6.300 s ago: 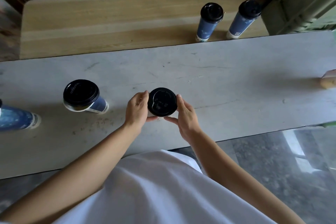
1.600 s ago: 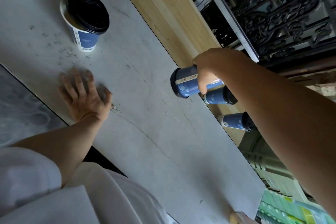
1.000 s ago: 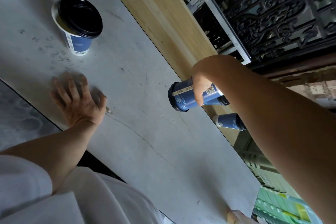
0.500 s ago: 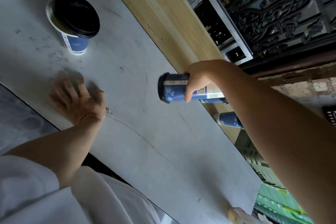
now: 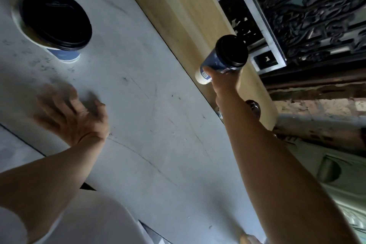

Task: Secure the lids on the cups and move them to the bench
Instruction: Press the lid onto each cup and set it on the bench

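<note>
My right hand (image 5: 222,81) grips a blue paper cup with a black lid (image 5: 222,59) and holds it at the wooden bench (image 5: 178,6) beyond the grey table (image 5: 148,115); its base looks down on the wood or just above it. My left hand (image 5: 73,117) rests flat on the table with fingers spread. A second blue cup (image 5: 53,24) stands at the upper left of the table, its black lid sitting askew so part of the rim shows. Another lidded cup (image 5: 253,107) on the bench is mostly hidden behind my right forearm.
A dark ornate metal grille (image 5: 307,16) rises right behind the bench. A brick wall and a pale green object lie to the right. The view is strongly tilted. A small tan object (image 5: 248,239) pokes in at the bottom edge of the table.
My right hand has carried the lidded cup from above the table's far edge out over the bench and turned it upright. My left hand has stayed flat on the table.
</note>
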{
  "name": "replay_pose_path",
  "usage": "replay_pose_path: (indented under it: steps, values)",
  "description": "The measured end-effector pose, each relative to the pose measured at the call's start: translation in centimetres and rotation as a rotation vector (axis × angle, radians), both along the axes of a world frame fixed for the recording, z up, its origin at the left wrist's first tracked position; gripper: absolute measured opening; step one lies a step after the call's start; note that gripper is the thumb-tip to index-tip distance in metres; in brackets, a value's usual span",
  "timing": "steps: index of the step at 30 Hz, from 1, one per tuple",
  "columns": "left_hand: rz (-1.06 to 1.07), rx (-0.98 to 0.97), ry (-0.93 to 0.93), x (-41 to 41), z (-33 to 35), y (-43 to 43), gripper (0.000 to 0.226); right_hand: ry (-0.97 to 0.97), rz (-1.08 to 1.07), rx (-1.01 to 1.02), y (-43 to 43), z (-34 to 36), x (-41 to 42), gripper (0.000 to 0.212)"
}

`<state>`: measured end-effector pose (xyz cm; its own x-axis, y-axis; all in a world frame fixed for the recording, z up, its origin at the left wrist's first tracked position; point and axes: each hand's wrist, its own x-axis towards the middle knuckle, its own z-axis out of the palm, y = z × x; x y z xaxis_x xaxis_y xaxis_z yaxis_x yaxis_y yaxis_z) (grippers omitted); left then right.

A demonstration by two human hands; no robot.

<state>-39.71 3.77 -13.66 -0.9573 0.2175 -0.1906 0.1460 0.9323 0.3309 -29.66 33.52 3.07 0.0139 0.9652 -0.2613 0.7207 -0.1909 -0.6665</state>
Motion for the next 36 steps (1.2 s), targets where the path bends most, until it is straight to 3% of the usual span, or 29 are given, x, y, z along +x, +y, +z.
replay_pose_path:
  steps: [4, 10, 14, 20, 25, 28, 32, 36]
  values:
    - [0.009, -0.007, 0.024, 0.3, 0.3, 0.1, 0.072, 0.08, -0.166, 0.032, 1.1, -2.2, 0.4, 0.085]
    - [0.011, -0.065, 0.143, 0.2, -0.5, 0.0, 0.072, 0.11, -0.25, -0.064, 1.2, -6.3, 0.0, 0.079]
    - [0.048, -0.041, 0.056, 0.3, 0.5, 0.6, 0.068, 0.147, -0.257, -0.035, 1.8, -7.5, 0.6, 0.082]
    - [0.047, -0.055, 0.068, 0.4, 0.5, 0.5, 0.065, 0.221, -0.323, -0.094, 1.3, -8.8, 1.0, 0.095]
    - [0.051, -0.031, 0.048, 0.3, 0.6, 0.5, 0.066, 0.236, -0.308, -0.092, 1.1, -9.2, 0.8, 0.09]
    - [0.056, -0.021, 0.025, 0.3, 0.4, 0.5, 0.068, 0.135, -0.291, -0.107, -0.4, -8.9, 0.9, 0.069]
    - [0.056, -0.041, 0.043, 0.2, 0.3, 0.5, 0.065, -0.128, -0.114, 0.006, -4.8, -9.2, 1.9, 0.052]
    - [0.037, -0.021, 0.08, 0.3, -0.2, 0.3, 0.06, -0.373, 0.365, -0.003, -14.1, -10.4, 3.4, 0.057]
